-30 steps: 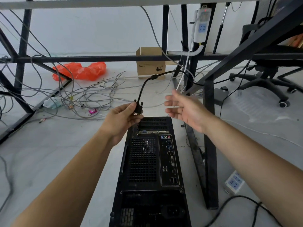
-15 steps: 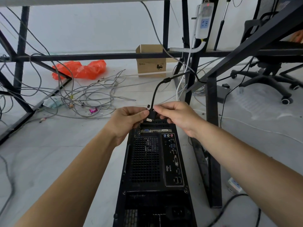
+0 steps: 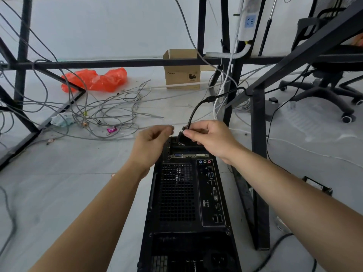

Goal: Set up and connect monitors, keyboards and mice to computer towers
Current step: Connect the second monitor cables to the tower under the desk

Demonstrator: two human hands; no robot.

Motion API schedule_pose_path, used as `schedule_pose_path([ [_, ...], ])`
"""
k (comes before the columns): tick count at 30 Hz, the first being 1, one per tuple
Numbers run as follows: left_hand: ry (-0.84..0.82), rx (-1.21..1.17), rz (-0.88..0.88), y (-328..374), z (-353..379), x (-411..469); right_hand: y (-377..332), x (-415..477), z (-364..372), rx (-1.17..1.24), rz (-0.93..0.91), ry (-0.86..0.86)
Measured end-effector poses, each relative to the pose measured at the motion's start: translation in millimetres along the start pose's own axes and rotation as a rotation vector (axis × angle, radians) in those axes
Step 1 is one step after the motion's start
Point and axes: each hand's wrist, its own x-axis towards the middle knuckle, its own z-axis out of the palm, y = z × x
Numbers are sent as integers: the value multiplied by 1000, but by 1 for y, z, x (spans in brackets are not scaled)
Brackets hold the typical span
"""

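Tower (image 3: 176,193) lies flat on the floor (image 3: 59,183) between the two forearms, its back panel facing up. On that panel, just below the fingers, is a row of ports, among them a blue socket (image 3: 177,155). At the far end of the tower, the right hand (image 3: 212,141) pinches a black plug (image 3: 181,138) between thumb and curled fingers (image 3: 193,134). The plug hangs tilted above the panel, short of the blue socket and not seated in any port. The left hand (image 3: 149,146) hovers just left of the plug, apart from it, with its fingers loosely curled and holding nothing. From the plug a black cable (image 3: 194,112) rises past the right fingers and bends away to the right. Right of that hand stands a black desk leg (image 3: 259,154). Beyond and left of the fingers, loose grey wires (image 3: 110,112) sprawl over the floor. Farther back are an orange plastic bag (image 3: 98,80) and a cardboard box (image 3: 182,73). A white power strip (image 3: 248,20) hangs high on the frame, and an office chair (image 3: 330,81) is at far right.
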Motion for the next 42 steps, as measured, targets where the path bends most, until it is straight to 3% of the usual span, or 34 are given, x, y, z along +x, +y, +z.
schedule_pose_path([
  [3, 154, 167, 54, -17, 0, 4, 7, 4, 1, -156, -55, 4],
  [7, 88, 437, 139, -41, 6, -1, 15, 4, 11, -173, -86, -12],
  [42, 104, 133, -3, -52, 0, 3, 8, -2, 21, -320, -222, -11],
])
